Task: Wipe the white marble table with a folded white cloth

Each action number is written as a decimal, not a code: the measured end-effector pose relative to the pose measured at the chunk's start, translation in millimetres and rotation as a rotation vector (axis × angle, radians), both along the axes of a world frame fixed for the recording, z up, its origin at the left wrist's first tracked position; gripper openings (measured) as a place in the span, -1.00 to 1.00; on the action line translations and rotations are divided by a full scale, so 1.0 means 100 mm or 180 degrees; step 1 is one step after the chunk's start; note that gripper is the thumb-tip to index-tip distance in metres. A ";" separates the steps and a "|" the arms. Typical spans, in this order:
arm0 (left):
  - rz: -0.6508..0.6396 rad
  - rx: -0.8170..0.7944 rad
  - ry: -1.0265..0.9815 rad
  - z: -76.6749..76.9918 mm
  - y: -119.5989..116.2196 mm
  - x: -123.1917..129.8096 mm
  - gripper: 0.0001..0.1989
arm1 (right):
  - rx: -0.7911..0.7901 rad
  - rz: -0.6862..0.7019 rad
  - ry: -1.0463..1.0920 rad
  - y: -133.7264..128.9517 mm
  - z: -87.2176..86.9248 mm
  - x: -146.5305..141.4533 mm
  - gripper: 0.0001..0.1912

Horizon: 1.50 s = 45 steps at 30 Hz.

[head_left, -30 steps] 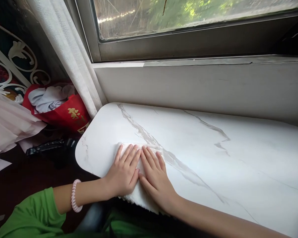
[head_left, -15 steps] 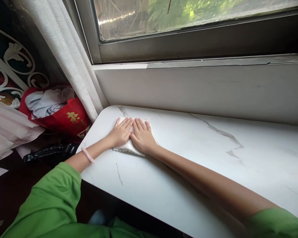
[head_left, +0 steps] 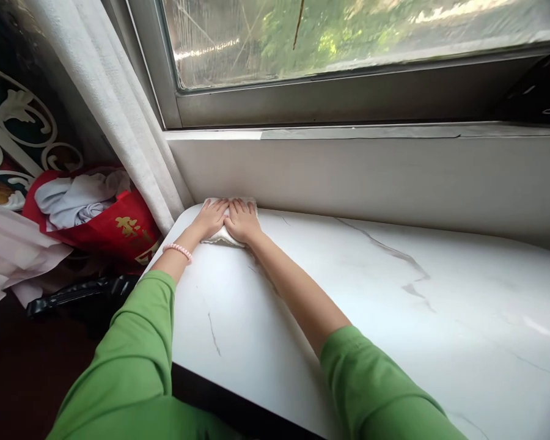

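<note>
A folded white cloth (head_left: 229, 235) lies on the white marble-patterned tabletop (head_left: 302, 275), at its far left corner against the wall. My left hand (head_left: 211, 218) rests flat on the cloth's left part, fingers stretched out, a pink beaded bracelet (head_left: 178, 249) at its wrist. Beside it, my right hand (head_left: 242, 221) presses flat on the right part, its fingers pointing to the wall. The two thumbs meet or nearly meet over the cloth. Neither hand is wrapped around it.
A white curtain (head_left: 105, 110) hangs by the table's left corner. Left of it stands a red bag (head_left: 105, 235) stuffed with pale clothes (head_left: 77, 195), with a black item (head_left: 82, 293) below. The wall (head_left: 348, 177) and window frame (head_left: 302, 107) bound the table's far side.
Both hands have slid the cloth away from me and a little left, up to the wall-side edge of the table. The arms reach farther forward, and the view has shifted slightly.
</note>
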<state>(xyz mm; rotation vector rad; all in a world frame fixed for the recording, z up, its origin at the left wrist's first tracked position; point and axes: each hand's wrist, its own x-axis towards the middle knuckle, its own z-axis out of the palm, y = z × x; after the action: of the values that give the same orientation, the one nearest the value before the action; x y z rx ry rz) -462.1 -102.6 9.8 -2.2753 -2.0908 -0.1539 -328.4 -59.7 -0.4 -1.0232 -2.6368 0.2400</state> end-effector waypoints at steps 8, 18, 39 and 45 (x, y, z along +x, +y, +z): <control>0.0057 0.0001 0.0101 0.03 -0.33 0.19 -0.50 | 0.0009 0.0073 0.0040 -0.29 0.01 0.19 -0.38; -0.0471 0.0040 0.0083 0.04 -1.62 0.75 -0.48 | -0.0246 0.0309 0.0091 -1.54 0.06 0.96 -0.36; -0.0424 -0.0091 0.0020 0.14 -2.12 0.44 -0.47 | -0.0925 0.0874 0.0520 -1.94 0.16 0.70 -0.26; -0.0127 -0.0208 -0.0055 0.12 -1.22 -0.24 -0.49 | -0.0611 0.0421 0.0292 -1.28 0.14 -0.03 -0.25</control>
<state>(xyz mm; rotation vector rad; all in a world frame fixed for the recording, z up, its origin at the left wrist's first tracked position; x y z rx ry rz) -486.3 -224.2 21.5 -2.3619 -2.0898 -0.1089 -331.7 -188.1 13.3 -0.8714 -2.6389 0.5655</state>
